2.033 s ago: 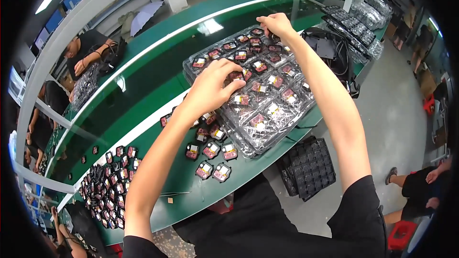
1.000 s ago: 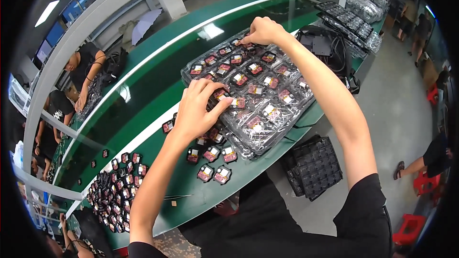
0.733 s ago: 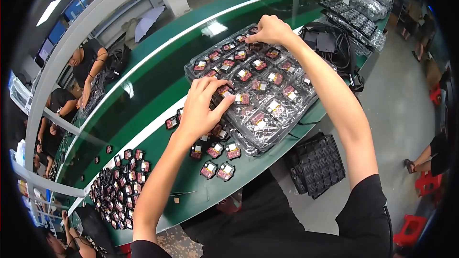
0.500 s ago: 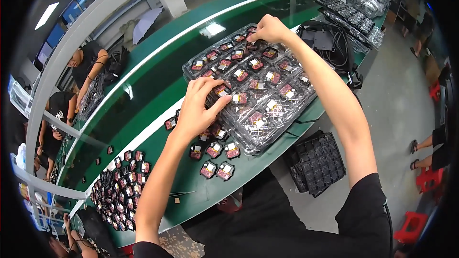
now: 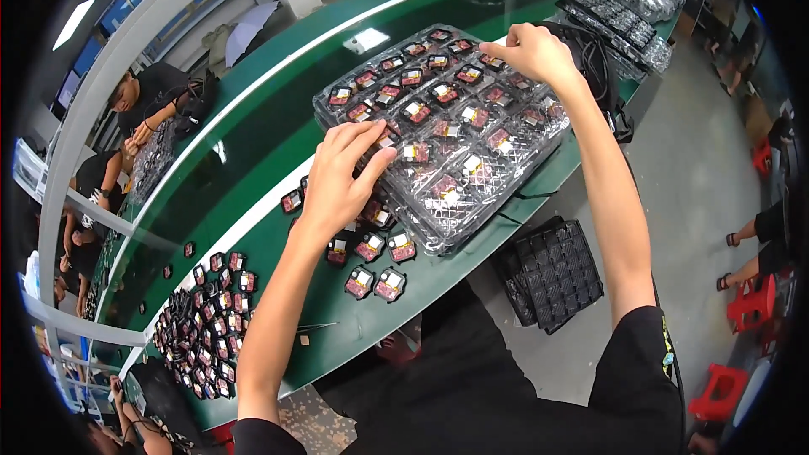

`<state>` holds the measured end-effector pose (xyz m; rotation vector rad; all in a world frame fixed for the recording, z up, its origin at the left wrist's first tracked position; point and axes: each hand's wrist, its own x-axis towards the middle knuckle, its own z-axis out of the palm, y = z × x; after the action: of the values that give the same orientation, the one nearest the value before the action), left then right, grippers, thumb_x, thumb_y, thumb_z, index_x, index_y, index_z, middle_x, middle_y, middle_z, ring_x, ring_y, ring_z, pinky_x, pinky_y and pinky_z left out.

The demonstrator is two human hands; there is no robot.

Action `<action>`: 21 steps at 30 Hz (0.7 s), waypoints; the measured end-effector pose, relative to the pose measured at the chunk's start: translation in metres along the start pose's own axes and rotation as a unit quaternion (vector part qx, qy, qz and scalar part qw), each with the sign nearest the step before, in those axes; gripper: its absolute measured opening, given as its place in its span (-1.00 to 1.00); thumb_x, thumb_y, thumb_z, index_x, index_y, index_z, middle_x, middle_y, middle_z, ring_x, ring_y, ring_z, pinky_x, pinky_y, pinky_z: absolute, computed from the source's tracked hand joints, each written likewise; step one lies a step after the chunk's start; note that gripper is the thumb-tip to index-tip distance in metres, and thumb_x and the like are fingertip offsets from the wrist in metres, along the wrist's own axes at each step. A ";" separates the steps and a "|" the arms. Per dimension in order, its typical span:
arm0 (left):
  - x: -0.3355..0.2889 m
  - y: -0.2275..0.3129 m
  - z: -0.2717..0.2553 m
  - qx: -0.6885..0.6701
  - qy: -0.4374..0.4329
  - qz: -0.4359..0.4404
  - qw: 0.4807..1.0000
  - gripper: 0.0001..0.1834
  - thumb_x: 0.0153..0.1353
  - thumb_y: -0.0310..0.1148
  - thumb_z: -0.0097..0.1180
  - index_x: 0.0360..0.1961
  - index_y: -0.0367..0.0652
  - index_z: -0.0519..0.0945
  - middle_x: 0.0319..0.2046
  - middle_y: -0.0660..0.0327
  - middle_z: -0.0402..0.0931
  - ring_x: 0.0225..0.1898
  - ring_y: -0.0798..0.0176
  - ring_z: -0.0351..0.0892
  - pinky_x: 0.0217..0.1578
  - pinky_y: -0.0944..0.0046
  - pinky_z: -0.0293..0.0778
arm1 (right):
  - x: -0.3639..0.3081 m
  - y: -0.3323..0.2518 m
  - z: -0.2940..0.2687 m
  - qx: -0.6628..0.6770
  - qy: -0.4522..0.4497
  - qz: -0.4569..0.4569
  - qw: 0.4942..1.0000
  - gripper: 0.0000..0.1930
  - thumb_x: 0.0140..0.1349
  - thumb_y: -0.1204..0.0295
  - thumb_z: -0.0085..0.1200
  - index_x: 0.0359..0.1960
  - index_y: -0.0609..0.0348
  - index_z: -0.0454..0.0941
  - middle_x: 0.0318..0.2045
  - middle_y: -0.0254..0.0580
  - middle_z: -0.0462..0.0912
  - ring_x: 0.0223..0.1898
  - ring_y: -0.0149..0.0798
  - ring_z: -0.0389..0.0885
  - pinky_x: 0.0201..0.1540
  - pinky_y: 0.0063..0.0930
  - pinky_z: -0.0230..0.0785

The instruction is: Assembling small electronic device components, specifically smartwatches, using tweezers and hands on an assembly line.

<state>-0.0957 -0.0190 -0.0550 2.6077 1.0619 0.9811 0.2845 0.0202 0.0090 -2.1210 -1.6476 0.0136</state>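
A wide clear plastic-covered tray (image 5: 438, 227) lies on the green bench, its pockets holding several small black modules (image 5: 416, 111) with pink, white and yellow faces. My left hand (image 5: 341, 173) rests at the tray's near left edge, thumb and fingers spread around a module sitting in its pocket. At the far right side, my right hand (image 5: 533, 55) pinches with thumb and forefinger at a small module, partly hidden by the fingertips. Loose modules (image 5: 390, 284) lie on the bench beside the tray, some behind my left wrist.
A large heap of modules (image 5: 206, 329) sits left of my left forearm. Black trays (image 5: 556, 278) are stacked low beyond the bench edge. Plastic-wrapped trays (image 5: 615, 21) and a black bag (image 5: 594, 67) stand at the far right. Co-workers (image 5: 156, 97) sit along the left.
My right hand has moved right across the tray, from its far edge to its far right side. The left hand stays at the near left edge. The whole view has shifted slightly.
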 end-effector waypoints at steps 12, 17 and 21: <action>-0.098 -0.070 -0.056 0.074 -0.055 -0.151 0.984 -0.28 0.49 -0.02 0.34 0.54 -0.16 0.52 0.59 -0.09 0.35 0.58 -0.18 0.36 0.54 -0.06 0.36 | -0.123 -0.051 -0.012 0.175 0.178 -0.234 0.940 -0.53 0.33 0.18 0.46 0.13 0.24 0.74 0.01 0.03 0.77 0.05 0.09 0.76 0.20 -0.13 0.58; -0.097 -0.085 -0.033 0.026 -0.062 -0.146 0.987 -0.06 0.36 0.08 0.47 0.59 -0.21 0.43 0.58 -0.17 0.34 0.60 -0.20 0.32 0.58 -0.08 0.28 | -0.243 -0.125 0.020 0.302 0.001 -0.455 0.838 -0.30 0.23 -0.01 0.52 0.21 0.29 0.64 0.21 0.16 0.64 0.34 0.18 0.61 0.50 0.07 0.40; -0.059 -0.082 -0.018 0.010 -0.054 -0.113 0.992 -0.01 0.31 0.09 0.50 0.60 -0.21 0.40 0.54 -0.11 0.42 0.51 -0.19 0.42 0.50 -0.10 0.34 | -0.275 -0.151 0.082 0.191 -0.104 -0.469 0.856 0.19 0.12 -0.13 0.56 0.64 0.30 0.22 0.66 0.42 0.13 0.72 0.32 0.04 0.70 0.22 -0.01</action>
<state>-0.1845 -0.0002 -0.1018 2.4540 1.3097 0.7745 0.0447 -0.1780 -0.0834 -0.8970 -2.3997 0.2480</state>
